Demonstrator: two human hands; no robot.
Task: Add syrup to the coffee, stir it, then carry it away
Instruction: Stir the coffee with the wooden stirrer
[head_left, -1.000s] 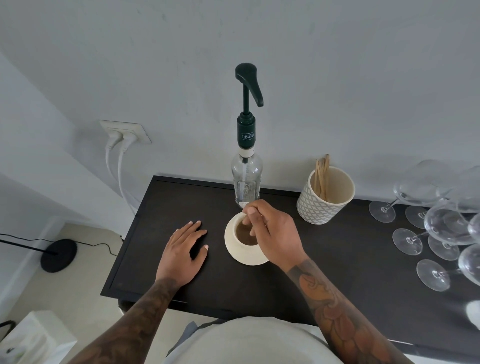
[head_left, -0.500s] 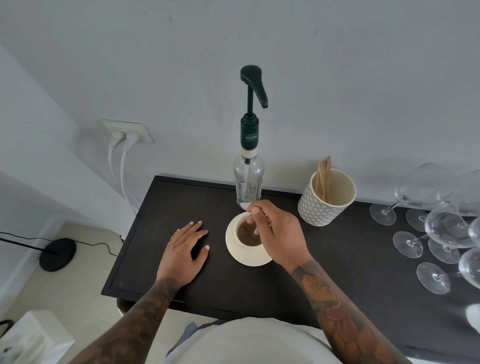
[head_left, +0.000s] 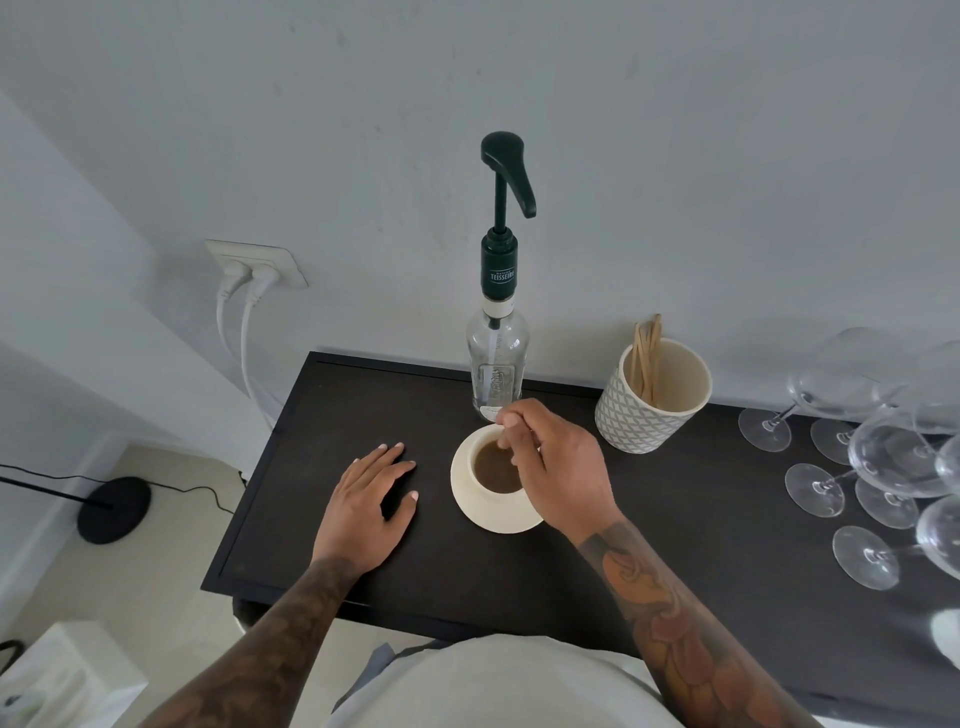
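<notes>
A cream cup of brown coffee (head_left: 496, 470) sits on a cream saucer (head_left: 485, 512) on the dark table (head_left: 322, 415). My right hand (head_left: 558, 467) hovers over the cup's right side, fingertips pinched on a thin wooden stirrer (head_left: 503, 442) whose lower end dips into the coffee. Just behind the cup stands a clear glass syrup bottle (head_left: 496, 371) with a dark green pump (head_left: 506, 176), its spout pointing toward me. My left hand (head_left: 366, 506) lies flat on the table left of the saucer, fingers spread, holding nothing.
A patterned cup (head_left: 647, 405) with several wooden stirrers stands right of the bottle. Several wine glasses (head_left: 883, 457) crowd the table's right end. A wall socket (head_left: 254, 262) with two white plugs is at the left; a black lamp base (head_left: 113, 509) sits on the floor.
My right hand has shifted slightly over the cup with the stirrer in the coffee. The left hand has stayed flat on the table.
</notes>
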